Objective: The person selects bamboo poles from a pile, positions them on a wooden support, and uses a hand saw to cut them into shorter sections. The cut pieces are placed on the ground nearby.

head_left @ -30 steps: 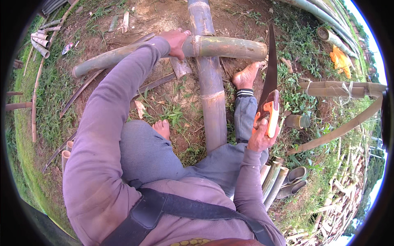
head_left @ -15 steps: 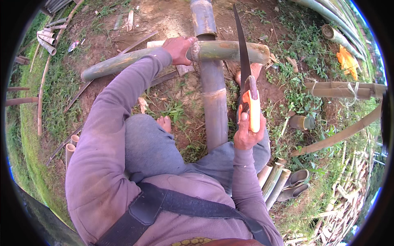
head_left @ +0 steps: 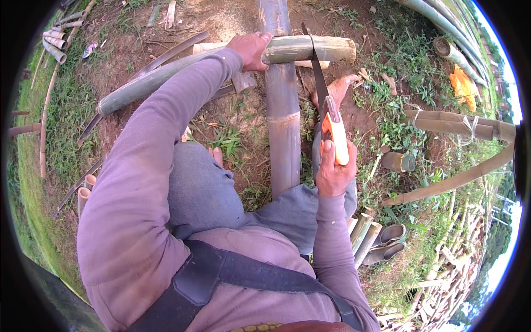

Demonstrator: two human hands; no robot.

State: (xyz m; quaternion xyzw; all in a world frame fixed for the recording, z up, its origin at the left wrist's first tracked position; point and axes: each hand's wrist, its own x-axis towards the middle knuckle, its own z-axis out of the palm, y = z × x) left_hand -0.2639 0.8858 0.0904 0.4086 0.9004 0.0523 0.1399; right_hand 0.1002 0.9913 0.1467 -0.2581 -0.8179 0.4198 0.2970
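A thick green bamboo pole (head_left: pixel 326 49) lies crosswise over a darker bamboo log (head_left: pixel 284 144) that runs away from me. My left hand (head_left: pixel 251 51) is closed over the pole, just left of where the two cross. In my right hand (head_left: pixel 336 172) is a handsaw (head_left: pixel 319 77) with an orange and white handle. Its long dark blade points away from me and passes over the pole right of the log. Whether the teeth touch the bamboo, I cannot tell. My bare foot (head_left: pixel 340 88) is beneath the pole's right part, beside the blade.
Short bamboo pieces (head_left: pixel 365 243) and a pair of boots (head_left: pixel 389 243) are at my right. Beyond them lies a heap of split bamboo (head_left: pixel 453 265). A tied bamboo rail (head_left: pixel 453 123) and an orange cloth or bag (head_left: pixel 463 88) are farther right. Long poles (head_left: pixel 448 27) lie at far right.
The crosswise pole has shifted away from me along the log, with my left hand on it. The saw has drawn back toward me and slightly left. The view has shifted a little.
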